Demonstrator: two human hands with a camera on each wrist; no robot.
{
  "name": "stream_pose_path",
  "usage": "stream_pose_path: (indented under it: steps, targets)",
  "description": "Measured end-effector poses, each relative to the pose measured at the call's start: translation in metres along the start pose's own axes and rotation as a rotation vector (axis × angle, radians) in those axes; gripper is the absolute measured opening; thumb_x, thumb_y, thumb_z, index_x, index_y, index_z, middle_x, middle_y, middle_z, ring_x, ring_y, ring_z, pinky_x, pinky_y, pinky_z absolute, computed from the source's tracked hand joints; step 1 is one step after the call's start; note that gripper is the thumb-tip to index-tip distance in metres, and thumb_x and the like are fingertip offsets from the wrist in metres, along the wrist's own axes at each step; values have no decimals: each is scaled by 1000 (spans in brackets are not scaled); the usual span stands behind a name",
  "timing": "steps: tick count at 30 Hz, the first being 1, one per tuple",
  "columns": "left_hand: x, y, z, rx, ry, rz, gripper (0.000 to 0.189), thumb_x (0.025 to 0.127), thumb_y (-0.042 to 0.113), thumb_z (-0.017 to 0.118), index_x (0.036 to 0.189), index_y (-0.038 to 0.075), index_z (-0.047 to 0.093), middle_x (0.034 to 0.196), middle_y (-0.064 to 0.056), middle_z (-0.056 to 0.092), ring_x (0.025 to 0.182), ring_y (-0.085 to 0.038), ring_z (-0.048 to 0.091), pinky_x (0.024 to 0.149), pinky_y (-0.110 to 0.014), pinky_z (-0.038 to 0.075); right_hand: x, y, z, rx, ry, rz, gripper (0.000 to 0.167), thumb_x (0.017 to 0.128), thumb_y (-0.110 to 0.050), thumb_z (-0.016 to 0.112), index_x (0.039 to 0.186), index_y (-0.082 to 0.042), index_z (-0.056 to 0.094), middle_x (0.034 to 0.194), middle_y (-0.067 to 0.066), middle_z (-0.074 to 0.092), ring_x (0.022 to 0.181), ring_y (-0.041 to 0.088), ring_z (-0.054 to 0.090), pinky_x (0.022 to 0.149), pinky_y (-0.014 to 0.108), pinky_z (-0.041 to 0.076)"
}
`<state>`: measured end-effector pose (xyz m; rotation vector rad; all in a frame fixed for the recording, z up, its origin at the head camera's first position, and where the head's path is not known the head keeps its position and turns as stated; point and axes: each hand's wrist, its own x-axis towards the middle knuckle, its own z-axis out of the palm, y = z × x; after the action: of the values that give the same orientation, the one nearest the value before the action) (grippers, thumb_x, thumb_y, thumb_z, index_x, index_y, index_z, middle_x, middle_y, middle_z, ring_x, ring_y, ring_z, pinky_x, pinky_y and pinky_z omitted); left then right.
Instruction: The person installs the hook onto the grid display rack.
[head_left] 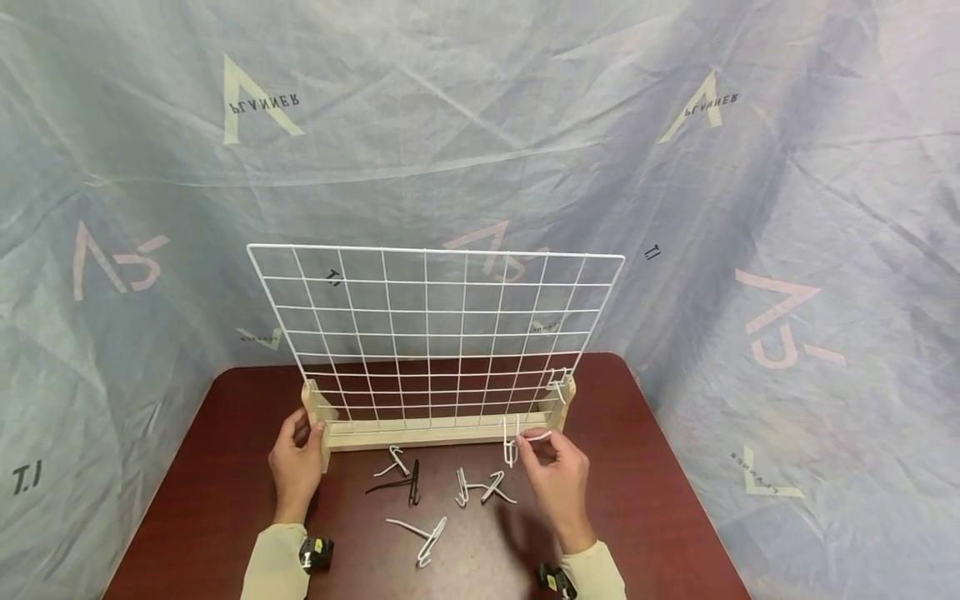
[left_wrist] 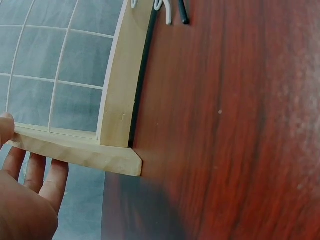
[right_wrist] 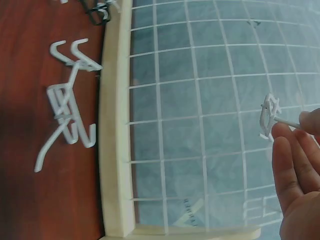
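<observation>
A white wire grid panel (head_left: 426, 250) stands upright in a pale wooden stand (head_left: 420, 435). My left hand (head_left: 294, 468) grips the stand's left end piece (left_wrist: 85, 158), thumb on one side and fingers on the other. My right hand (head_left: 558, 482) pinches a white wire hook (right_wrist: 268, 117) by its straight prong. The hook's bent back part is at the grid's lower right in the head view, overlapping the wires there. Another white hook (head_left: 557, 385) hangs on the grid near the right end piece.
In front of the stand, several loose hooks lie on the dark red table (head_left: 615, 517): a black hook (head_left: 415, 483), a white hook (head_left: 431, 537) nearest me, and a white pair (head_left: 462, 487) side by side. Grey printed sheeting (head_left: 450, 117) surrounds the table's back and sides.
</observation>
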<state>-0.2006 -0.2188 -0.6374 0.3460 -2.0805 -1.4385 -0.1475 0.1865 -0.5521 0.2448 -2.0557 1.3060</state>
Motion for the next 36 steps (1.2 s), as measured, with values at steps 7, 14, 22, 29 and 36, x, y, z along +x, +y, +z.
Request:
stream_pose_path:
  steps: [7,14,22,29,36]
  targets:
    - [0,-1,1,-4,8,13,43,102,18,73,144,15,66,133,-18,72,104,10,59,78,1,45,17,-13,7,2,28,-26,12,88,-6,86,95,-12,79,86,4,80,70,9,74,63,14,56]
    - [0,-3,1,-7,1,33,43,101,16,73,144,15,66,131,-19,73,101,17,57,77,1,44,27,-16,13,0,64,-87,18,81,3,89,91,-8,79,84,8,80,66,20,76,59,15,56]
    - [0,-3,-1,-20,6,42,43,101,14,73,144,14,66,132,-20,73,101,18,57,77,1,44,36,-15,14,-5,80,-144,16,81,2,88,90,-7,79,84,8,80,69,15,76,64,15,58]
    - [1,-4,0,-7,18,58,42,101,12,73,142,12,67,130,-19,74,100,15,59,77,1,43,42,-14,11,-8,61,-154,10,87,-4,85,92,-9,79,87,5,79,73,14,76,67,22,61]
    - [1,-4,1,-9,18,69,42,100,11,74,142,11,67,130,-20,73,101,17,58,78,1,43,45,-14,12,-8,84,-183,12,86,-1,85,92,-10,79,86,5,80,72,15,76,69,19,60]
